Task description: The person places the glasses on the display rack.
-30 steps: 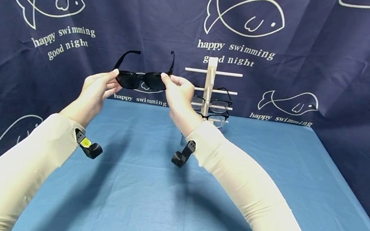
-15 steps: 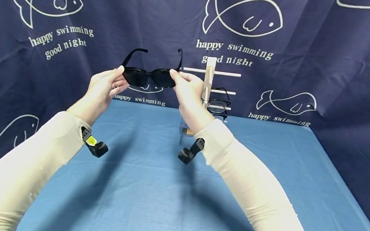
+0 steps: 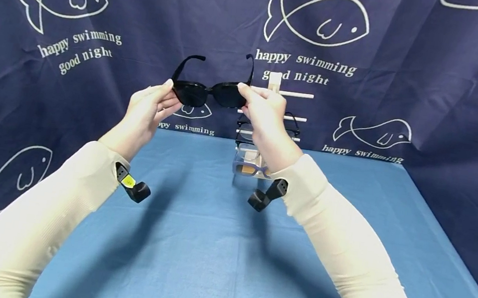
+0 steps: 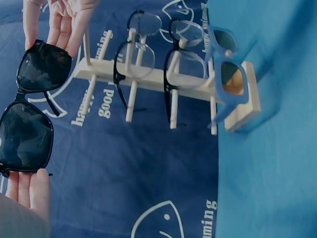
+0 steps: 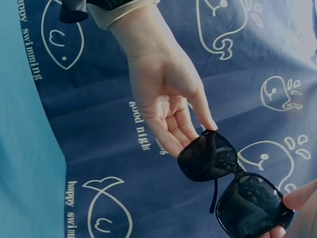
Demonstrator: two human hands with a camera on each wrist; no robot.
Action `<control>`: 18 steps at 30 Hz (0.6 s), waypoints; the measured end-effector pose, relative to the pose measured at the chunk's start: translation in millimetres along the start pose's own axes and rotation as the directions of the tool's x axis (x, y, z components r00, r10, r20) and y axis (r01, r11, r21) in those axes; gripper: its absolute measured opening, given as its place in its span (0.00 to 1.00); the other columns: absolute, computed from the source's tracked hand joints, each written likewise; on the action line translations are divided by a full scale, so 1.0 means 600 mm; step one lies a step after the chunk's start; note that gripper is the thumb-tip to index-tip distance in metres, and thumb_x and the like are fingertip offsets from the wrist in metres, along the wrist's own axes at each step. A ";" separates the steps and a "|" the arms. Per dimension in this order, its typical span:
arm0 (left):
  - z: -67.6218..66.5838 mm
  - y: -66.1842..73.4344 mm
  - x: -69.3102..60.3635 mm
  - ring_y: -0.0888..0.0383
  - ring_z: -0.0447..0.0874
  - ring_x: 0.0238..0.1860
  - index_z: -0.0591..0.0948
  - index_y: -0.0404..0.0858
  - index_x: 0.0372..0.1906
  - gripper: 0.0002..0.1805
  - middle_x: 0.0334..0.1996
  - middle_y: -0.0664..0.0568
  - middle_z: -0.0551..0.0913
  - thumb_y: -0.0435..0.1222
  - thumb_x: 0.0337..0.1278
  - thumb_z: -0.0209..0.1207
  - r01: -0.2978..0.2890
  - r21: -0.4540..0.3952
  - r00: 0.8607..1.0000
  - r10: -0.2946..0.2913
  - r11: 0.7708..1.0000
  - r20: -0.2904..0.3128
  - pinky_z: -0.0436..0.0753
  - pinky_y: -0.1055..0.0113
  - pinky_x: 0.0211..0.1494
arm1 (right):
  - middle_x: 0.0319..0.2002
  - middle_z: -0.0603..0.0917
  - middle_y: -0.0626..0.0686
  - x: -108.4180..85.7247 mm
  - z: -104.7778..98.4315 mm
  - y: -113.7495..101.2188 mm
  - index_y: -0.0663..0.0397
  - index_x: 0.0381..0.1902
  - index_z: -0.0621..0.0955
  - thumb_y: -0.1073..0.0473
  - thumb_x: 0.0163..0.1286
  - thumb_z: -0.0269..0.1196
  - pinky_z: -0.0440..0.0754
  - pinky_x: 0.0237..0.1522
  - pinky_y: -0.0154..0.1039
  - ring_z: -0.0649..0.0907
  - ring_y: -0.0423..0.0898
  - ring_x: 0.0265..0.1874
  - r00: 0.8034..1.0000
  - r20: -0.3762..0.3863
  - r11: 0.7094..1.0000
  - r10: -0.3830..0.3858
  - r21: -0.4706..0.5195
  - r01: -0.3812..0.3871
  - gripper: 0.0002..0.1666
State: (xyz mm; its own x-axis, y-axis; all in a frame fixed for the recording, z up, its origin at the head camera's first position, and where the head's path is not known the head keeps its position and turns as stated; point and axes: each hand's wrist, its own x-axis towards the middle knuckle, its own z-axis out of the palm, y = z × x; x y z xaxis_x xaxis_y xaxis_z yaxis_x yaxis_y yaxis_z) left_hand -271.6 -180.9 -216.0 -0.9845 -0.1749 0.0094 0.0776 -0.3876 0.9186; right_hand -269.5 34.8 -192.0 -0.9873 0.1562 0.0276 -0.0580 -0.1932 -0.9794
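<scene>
Black sunglasses (image 3: 192,94) are held up in the air between both hands, temples unfolded and pointing away and upward. My left hand (image 3: 148,109) pinches the left end of the frame between thumb and fingers. At the other end, my right hand (image 3: 265,122) pinches the corner by the hinge. In the right wrist view the dark lenses (image 5: 208,157) show between the two hands. Just behind the right hand stands a wooden glasses rack (image 4: 168,84), partly covered by that hand in the head view.
Two pairs of black-rimmed clear eyeglasses (image 4: 185,69) and blue-framed sunglasses (image 4: 230,82) sit on the rack's pegs. The rack stands at the back of the blue-covered table (image 3: 208,245), before a navy fish-print cloth (image 3: 184,16).
Both hands have carried the sunglasses to the right and slightly upward, toward the rack. The right hand now covers the rack's middle, and the blue-framed sunglasses have come into sight below it.
</scene>
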 end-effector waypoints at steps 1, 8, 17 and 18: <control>0.003 0.000 -0.001 0.59 0.86 0.29 0.80 0.37 0.39 0.07 0.26 0.51 0.86 0.36 0.61 0.63 -0.006 -0.001 1.000 0.006 1.000 0.006 0.88 0.69 0.46 | 0.49 0.84 0.56 -0.002 -0.003 -0.004 0.65 0.48 0.84 0.60 0.65 0.66 0.84 0.53 0.38 0.84 0.53 0.47 1.000 0.001 1.000 -0.006 -0.007 0.006 0.17; 0.023 0.003 -0.005 0.59 0.86 0.31 0.82 0.38 0.39 0.06 0.27 0.52 0.85 0.37 0.61 0.63 -0.045 0.003 0.998 0.045 0.999 0.033 0.87 0.71 0.44 | 0.39 0.82 0.53 -0.005 -0.021 -0.026 0.66 0.46 0.83 0.61 0.65 0.65 0.83 0.57 0.41 0.83 0.50 0.44 0.999 0.015 0.999 -0.043 0.015 0.043 0.15; 0.061 0.003 -0.004 0.59 0.85 0.31 0.81 0.38 0.38 0.06 0.27 0.52 0.84 0.36 0.60 0.64 -0.035 0.022 0.997 0.033 0.999 0.072 0.87 0.70 0.46 | 0.40 0.84 0.55 0.004 -0.064 -0.041 0.65 0.51 0.82 0.60 0.66 0.65 0.83 0.56 0.39 0.83 0.45 0.43 1.000 -0.004 1.000 -0.019 0.021 0.019 0.19; 0.065 0.003 -0.004 0.59 0.85 0.31 0.81 0.38 0.39 0.06 0.27 0.52 0.84 0.36 0.60 0.64 -0.032 0.026 0.997 0.030 0.999 0.075 0.87 0.70 0.46 | 0.39 0.84 0.55 0.005 -0.068 -0.042 0.65 0.52 0.82 0.60 0.66 0.65 0.83 0.56 0.39 0.84 0.45 0.43 1.000 -0.003 1.000 -0.019 0.022 0.019 0.19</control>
State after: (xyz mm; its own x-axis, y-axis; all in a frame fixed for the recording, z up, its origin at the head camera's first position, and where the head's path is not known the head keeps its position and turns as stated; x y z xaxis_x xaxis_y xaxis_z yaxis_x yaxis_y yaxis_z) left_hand -275.3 -146.1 -199.0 -0.9908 -0.1178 0.0663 0.1047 -0.3585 0.9276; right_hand -265.0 79.7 -175.2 -0.9856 0.1627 0.0456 -0.0799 -0.2113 -0.9742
